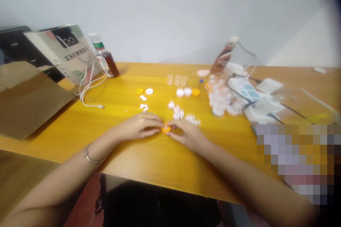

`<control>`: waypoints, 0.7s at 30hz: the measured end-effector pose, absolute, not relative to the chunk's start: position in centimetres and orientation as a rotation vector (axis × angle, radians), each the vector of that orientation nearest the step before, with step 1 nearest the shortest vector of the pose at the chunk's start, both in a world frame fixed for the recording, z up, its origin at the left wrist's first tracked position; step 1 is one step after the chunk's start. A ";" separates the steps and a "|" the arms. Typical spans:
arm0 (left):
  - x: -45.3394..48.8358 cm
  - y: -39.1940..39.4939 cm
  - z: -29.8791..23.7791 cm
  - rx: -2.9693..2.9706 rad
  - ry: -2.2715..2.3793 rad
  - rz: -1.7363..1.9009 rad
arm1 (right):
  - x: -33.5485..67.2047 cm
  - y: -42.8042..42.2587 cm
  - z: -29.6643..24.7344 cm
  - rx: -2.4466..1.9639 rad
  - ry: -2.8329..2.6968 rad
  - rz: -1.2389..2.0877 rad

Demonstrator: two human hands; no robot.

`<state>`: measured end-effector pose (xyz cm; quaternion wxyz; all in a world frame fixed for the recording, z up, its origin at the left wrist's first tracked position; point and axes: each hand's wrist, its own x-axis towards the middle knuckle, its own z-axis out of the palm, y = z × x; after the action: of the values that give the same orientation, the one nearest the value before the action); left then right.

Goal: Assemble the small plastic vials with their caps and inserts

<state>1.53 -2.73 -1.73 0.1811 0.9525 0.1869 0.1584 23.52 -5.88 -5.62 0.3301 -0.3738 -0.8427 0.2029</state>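
Note:
Both hands meet over the near part of the wooden table. My left hand pinches the left side of a small orange disc, which has a whitish spot at its middle. From the other side, the fingers of my right hand close on the same disc. Just beyond lie several small white gear-like pieces. Further left are an orange ring, a white ring and tiny white parts. Blur hides the disc's finer details.
Clear little cups stand behind white round caps and an orange cap. To the right are a heap of white round pieces, a leaning bottle and cables. A dark drink bottle, paper bag and cardboard occupy the left.

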 end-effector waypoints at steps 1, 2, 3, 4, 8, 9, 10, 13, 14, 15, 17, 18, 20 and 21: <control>1.5 -2.7 -1.8 2.703 0.530 0.445 | 23.5 -5.9 -5.6 -0.977 -2.206 0.520; 1.5 -2.7 -1.9 2.715 0.532 0.445 | 23.5 -5.9 -5.6 -0.977 -2.208 0.512; 1.6 -2.7 -1.9 2.728 0.532 0.444 | 23.5 -5.9 -5.6 -0.977 -2.209 0.506; 1.6 -2.7 -2.0 2.741 0.531 0.439 | 23.6 -5.9 -5.6 -0.976 -2.210 0.503; 1.5 -2.8 -1.8 2.798 0.523 0.411 | 23.6 -5.8 -5.6 -0.959 -2.222 0.502; 1.5 -2.8 -1.8 2.809 0.524 0.402 | 23.6 -5.8 -5.6 -0.954 -2.224 0.499; 1.4 -2.9 -1.7 2.817 0.525 0.396 | 23.6 -5.8 -5.5 -0.950 -2.227 0.496; 1.4 -2.9 -1.7 2.841 0.522 0.386 | 23.5 -5.9 -5.5 -0.944 -2.237 0.486; 1.5 -3.0 -1.7 2.851 0.518 0.385 | 23.5 -5.9 -5.5 -0.943 -2.243 0.483; 1.5 -3.0 -1.7 2.865 0.515 0.384 | 23.5 -5.9 -5.5 -0.940 -2.249 0.478; 1.5 -3.0 -1.7 2.904 0.511 0.377 | 23.6 -5.9 -5.6 -0.930 -2.253 0.462; 1.5 -3.1 -1.7 2.928 0.508 0.372 | 23.6 -5.8 -5.7 -0.926 -2.254 0.451; 1.6 -3.2 -1.7 2.970 0.506 0.365 | 23.6 -5.7 -5.8 -0.915 -2.257 0.427; 1.6 -3.3 -1.7 2.987 0.508 0.359 | 23.6 -5.6 -5.8 -0.908 -2.264 0.416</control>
<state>1.62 -3.28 -1.72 0.0449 0.9780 0.1665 0.1177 23.59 -5.63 -5.83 0.3276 -0.3468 -0.8644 0.1589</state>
